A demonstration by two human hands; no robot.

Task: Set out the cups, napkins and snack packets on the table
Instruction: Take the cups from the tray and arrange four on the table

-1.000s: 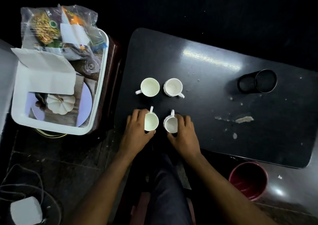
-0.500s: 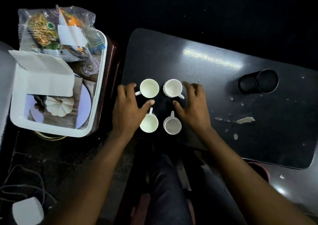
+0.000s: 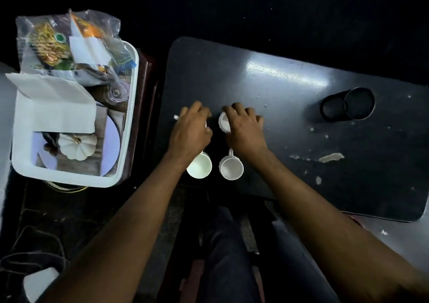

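On table (image 3: 290, 107), far cups: L hand (image 3: 190, 131) + R hand (image 3: 243, 131) each clasp one, I judge.
Handling: rigid, light, breakable; take by body.

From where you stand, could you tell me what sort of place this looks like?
Probably a dim room at home: a worn black low table with white teacups, and a white tub of snack packets and napkins beside it.

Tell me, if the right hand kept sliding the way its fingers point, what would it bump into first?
Probably nothing: beyond the right hand and the cup under it lies bare table up to its far edge.
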